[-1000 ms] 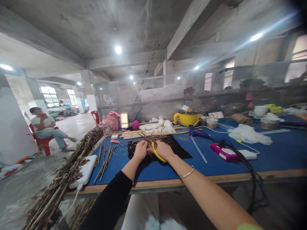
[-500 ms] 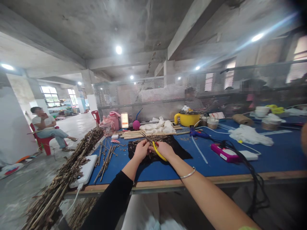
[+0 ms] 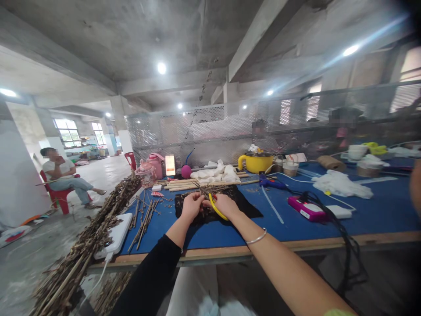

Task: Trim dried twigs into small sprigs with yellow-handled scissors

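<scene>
My left hand (image 3: pixel 191 207) is closed in a pinch over a black cloth (image 3: pixel 248 206), its fingertips on thin dry twigs (image 3: pixel 206 189). Close beside it, my right hand (image 3: pixel 225 205) is closed around a tool with a curved yellow handle (image 3: pixel 217 210). The working end of that tool is lost among the twigs and fingers, so its exact kind is unclear. Brown plant bits lie scattered on the cloth. Left of the cloth, a loose bunch of cut sticks (image 3: pixel 144 224) rests on the blue tabletop (image 3: pixel 210 241).
Long dried stalks (image 3: pixel 88 241) lie along the table's left side, by a white power bank (image 3: pixel 118 235) with a cable. Behind the cloth are pale sticks (image 3: pixel 177 187), white gloves (image 3: pixel 220 172) and a yellow pot (image 3: pixel 258 163). A blue glue gun (image 3: pixel 272 182) lies to the right. A person sits at far left.
Both hands stay nearly in place over the cloth, still close together. The twigs at the fingertips have shifted slightly. The whole view has moved a little.
</scene>
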### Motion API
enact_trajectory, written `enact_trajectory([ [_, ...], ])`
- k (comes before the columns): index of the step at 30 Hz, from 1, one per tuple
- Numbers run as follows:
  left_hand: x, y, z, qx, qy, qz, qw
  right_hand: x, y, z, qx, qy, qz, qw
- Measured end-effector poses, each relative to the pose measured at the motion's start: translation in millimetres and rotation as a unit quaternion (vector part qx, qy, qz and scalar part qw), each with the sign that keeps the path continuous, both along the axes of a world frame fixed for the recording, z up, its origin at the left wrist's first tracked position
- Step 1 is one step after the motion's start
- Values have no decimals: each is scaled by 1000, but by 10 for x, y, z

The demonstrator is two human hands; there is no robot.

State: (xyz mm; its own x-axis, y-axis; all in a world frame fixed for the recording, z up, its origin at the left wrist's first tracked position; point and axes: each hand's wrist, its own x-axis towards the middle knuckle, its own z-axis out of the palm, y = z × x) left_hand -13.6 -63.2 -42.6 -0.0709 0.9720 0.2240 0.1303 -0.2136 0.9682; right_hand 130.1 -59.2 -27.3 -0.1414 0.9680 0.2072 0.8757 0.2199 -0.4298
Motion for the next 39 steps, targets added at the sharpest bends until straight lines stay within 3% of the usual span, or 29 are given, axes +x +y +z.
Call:
enact_trajectory([
  [5, -9, -12, 5, -9, -6, 14, 1000, -9, -2, 13, -15, -8, 1, 1000],
  [11, -23, -19, 22, -26, -35, 41, 998, 7, -12, 3, 45, -37, -8, 998],
  [19, 2, -57, 61, -24, -48, 24, 998, 0, 44, -82, 58, -32, 13, 998],
  [31, 34, -11, 3, -23, -120, -84, 989, 3, 23, -91, 75, -13, 34, 997],
  [39, -7, 9, -18, 22, -50, -31, 998, -27, -29, -8, 44, -28, 9, 999],
])
